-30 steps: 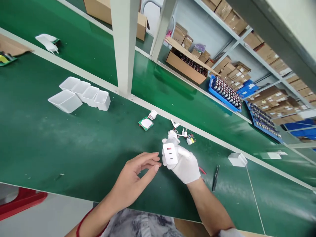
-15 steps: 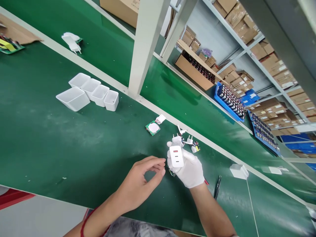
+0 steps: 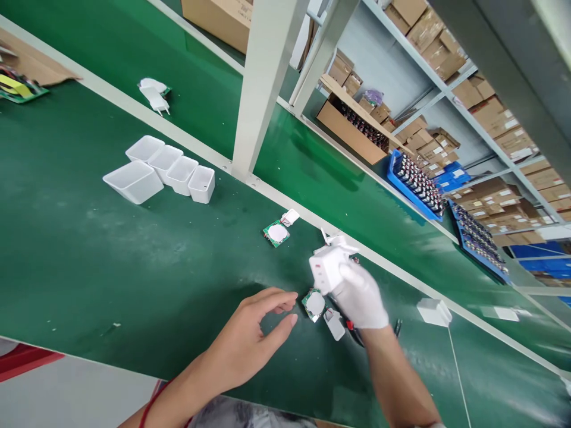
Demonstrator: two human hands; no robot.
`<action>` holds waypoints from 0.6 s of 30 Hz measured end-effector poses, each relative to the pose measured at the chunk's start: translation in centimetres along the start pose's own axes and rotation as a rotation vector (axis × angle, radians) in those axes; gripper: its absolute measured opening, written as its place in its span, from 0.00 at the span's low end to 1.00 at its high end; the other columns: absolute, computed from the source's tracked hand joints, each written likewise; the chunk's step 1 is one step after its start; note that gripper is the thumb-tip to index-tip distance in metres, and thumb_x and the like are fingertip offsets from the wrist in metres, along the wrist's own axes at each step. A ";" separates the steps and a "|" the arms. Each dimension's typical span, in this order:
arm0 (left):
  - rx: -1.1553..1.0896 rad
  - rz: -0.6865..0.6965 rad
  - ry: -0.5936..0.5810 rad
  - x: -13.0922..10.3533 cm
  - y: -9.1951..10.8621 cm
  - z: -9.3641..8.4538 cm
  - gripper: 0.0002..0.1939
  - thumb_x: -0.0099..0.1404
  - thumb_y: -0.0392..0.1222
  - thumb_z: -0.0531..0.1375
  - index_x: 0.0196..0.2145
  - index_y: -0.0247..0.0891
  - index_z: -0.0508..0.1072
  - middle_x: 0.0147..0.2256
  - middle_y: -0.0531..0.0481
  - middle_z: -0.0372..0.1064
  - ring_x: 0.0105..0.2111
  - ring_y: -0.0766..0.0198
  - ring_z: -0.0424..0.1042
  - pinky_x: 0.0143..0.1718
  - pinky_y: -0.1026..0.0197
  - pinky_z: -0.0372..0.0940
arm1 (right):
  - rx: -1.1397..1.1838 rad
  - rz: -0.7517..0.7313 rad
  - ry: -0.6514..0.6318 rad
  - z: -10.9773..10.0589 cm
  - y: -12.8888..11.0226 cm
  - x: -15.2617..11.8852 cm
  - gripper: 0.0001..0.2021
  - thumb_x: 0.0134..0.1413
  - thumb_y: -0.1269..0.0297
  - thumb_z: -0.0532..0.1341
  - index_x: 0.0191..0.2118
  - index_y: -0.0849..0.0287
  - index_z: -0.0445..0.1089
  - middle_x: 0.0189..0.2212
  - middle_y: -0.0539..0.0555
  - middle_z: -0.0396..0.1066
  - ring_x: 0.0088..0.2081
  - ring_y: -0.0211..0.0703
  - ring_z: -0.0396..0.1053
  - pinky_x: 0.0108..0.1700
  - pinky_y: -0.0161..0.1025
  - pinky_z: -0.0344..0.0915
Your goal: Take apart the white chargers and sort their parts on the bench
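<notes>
My right hand [image 3: 363, 300], in a white glove, is closed around a white charger block [image 3: 325, 270]. Its port face is turned to the left, and motion blurs it. My bare left hand [image 3: 256, 327] is above the green bench, fingers apart, holding nothing. Just right of its fingertips lies a green circuit board [image 3: 315, 304] with a round white pad, and a small white cover [image 3: 334, 325] beside it. Farther back lies a similar circuit board [image 3: 277, 233] near a small white part [image 3: 291, 217]. White parts behind my right hand are partly hidden.
Several white open casings [image 3: 134, 181] stand at the left. A metal post [image 3: 259, 95] rises from the strip at the bench's back edge. To the right sits a white block [image 3: 434, 312]. Beyond are a blue tray [image 3: 408, 190] and shelves of cartons [image 3: 428, 41].
My right hand has moved right with the charger and turned it, uncovering the nearer circuit board and white cover. My left hand has hardly moved. A white plug part across the strip has shifted right.
</notes>
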State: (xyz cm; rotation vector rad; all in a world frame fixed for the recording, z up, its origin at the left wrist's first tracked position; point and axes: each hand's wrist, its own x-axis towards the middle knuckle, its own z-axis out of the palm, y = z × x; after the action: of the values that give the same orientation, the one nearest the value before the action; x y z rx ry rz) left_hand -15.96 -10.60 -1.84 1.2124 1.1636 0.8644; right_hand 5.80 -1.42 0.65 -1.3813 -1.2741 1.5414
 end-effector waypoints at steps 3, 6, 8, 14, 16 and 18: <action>0.077 -0.034 -0.018 -0.4 -0.5 -0.6 0.18 0.68 0.50 0.55 0.50 0.42 0.75 0.47 0.46 0.74 0.46 0.58 0.74 0.42 0.61 0.73 | -0.430 -0.210 0.295 -4.7 -2.3 4.0 0.26 0.53 0.54 0.64 0.56 0.60 0.69 0.52 0.60 0.72 0.52 0.55 0.69 0.53 0.48 0.66; 0.166 -0.024 0.040 -0.6 -0.5 -1.7 0.18 0.68 0.49 0.55 0.50 0.41 0.75 0.46 0.44 0.75 0.44 0.58 0.75 0.33 0.63 0.73 | -1.073 -0.152 0.593 -9.6 -4.1 9.3 0.24 0.58 0.57 0.58 0.58 0.61 0.69 0.49 0.63 0.74 0.51 0.59 0.71 0.54 0.49 0.65; 0.228 0.008 0.116 -0.8 -0.2 -2.6 0.18 0.67 0.48 0.56 0.49 0.41 0.76 0.45 0.44 0.76 0.42 0.57 0.76 0.29 0.64 0.72 | -1.121 -0.119 0.614 -11.7 -4.4 12.3 0.25 0.58 0.61 0.57 0.60 0.62 0.67 0.48 0.64 0.75 0.50 0.60 0.72 0.52 0.49 0.65; 0.539 0.150 0.441 -1.0 1.0 -6.7 0.15 0.67 0.46 0.56 0.47 0.41 0.77 0.42 0.46 0.78 0.33 0.61 0.78 0.25 0.65 0.71 | -1.194 -0.063 0.561 -13.8 -2.7 15.5 0.26 0.58 0.62 0.56 0.59 0.70 0.67 0.41 0.74 0.74 0.42 0.64 0.74 0.41 0.50 0.65; 0.686 0.160 0.574 -0.3 1.0 -8.7 0.16 0.67 0.47 0.55 0.47 0.40 0.76 0.44 0.45 0.77 0.34 0.61 0.77 0.30 0.63 0.73 | -1.231 -0.055 0.549 -14.5 -2.6 15.2 0.28 0.58 0.58 0.57 0.59 0.72 0.67 0.39 0.76 0.73 0.39 0.65 0.74 0.37 0.51 0.63; 0.783 0.133 0.672 0.8 0.8 -10.6 0.18 0.67 0.47 0.55 0.49 0.38 0.74 0.47 0.42 0.75 0.39 0.57 0.76 0.38 0.57 0.73 | -1.271 -0.053 0.575 -15.2 -2.8 14.4 0.32 0.59 0.53 0.56 0.59 0.76 0.65 0.39 0.80 0.71 0.39 0.69 0.74 0.36 0.52 0.62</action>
State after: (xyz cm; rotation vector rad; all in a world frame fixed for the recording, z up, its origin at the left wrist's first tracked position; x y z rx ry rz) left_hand -26.02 -7.14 -0.80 1.6938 2.1108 0.9852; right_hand 17.57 16.10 -0.13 -2.2386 -1.9075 0.0544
